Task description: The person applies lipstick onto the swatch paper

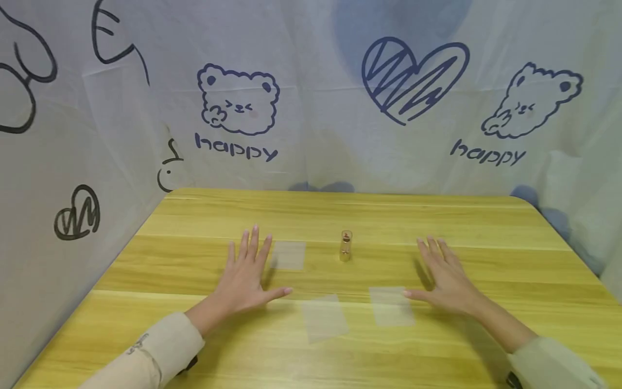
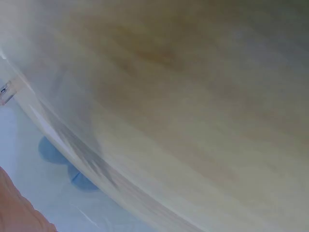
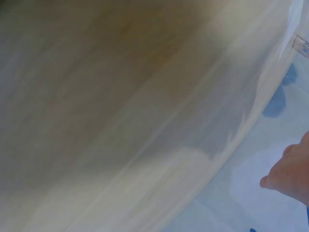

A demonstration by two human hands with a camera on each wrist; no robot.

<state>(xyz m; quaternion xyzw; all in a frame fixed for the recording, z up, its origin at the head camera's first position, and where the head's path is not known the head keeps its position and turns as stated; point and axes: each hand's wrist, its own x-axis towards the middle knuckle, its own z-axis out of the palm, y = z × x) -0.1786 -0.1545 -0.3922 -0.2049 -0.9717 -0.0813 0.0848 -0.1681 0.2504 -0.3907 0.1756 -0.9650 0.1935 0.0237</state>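
In the head view, my left hand (image 1: 243,281) is held over the left half of the table, fingers spread and straight, with nothing in it. My right hand (image 1: 448,285) mirrors it on the right side, also bare. Between them stands a small gold tube with a clear top (image 1: 345,246), apart from both hands. One translucent square sheet (image 1: 289,255) lies just right of the left fingers. A second sheet (image 1: 324,319) is nearer the front. The third sheet (image 1: 390,307) is overlapped at its edge by the right thumb. Each wrist view shows only part of a hand.
The wood-grain table (image 1: 311,216) has rounded far corners. A white cloth (image 1: 320,129) with drawn bears, hearts and the word "happy" hangs behind it and along the left side. Pale sleeves (image 1: 170,346) cover both forearms.
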